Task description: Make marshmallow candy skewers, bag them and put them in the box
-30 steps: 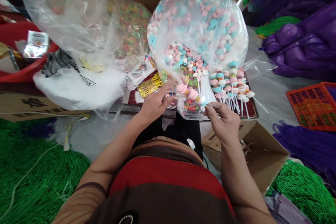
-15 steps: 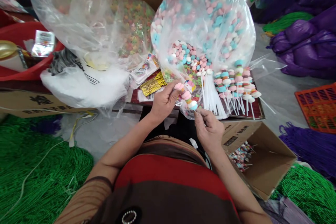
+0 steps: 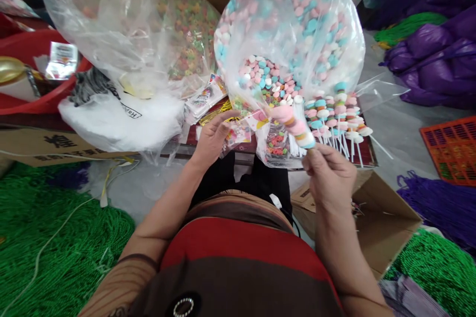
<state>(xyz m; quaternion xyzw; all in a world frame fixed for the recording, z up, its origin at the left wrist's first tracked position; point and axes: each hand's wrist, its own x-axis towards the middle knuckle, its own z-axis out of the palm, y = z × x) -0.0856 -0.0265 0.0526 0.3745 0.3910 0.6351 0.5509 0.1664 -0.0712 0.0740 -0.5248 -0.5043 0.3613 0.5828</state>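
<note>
My right hand [image 3: 329, 171] is closed around the lower end of a marshmallow skewer [image 3: 295, 128], a stack of pink, white and blue marshmallows with orange pieces between them. The skewer tilts up to the left and is a little blurred. Pinched in my left hand [image 3: 212, 139] is a small clear plastic bag [image 3: 240, 131] with a colourful print. Its far end lies close to the skewer's pink tip; whether they touch I cannot tell. Finished-looking skewers [image 3: 336, 116] lie in a pile to the right, partly over white sticks [image 3: 295, 148].
A big bag of marshmallows [image 3: 327, 25] and a bag of gummy rings [image 3: 193, 34] stand at the back. Gold twist ties [image 3: 213, 118] lie beside printed packets [image 3: 206, 99]. A red basin [image 3: 40, 104] is at left; an open carton [image 3: 386, 228] sits below right.
My right hand has moved right and nearer with the skewer. My left hand has let go of the skewer's tip, shifted left, and now holds the small clear bag.
</note>
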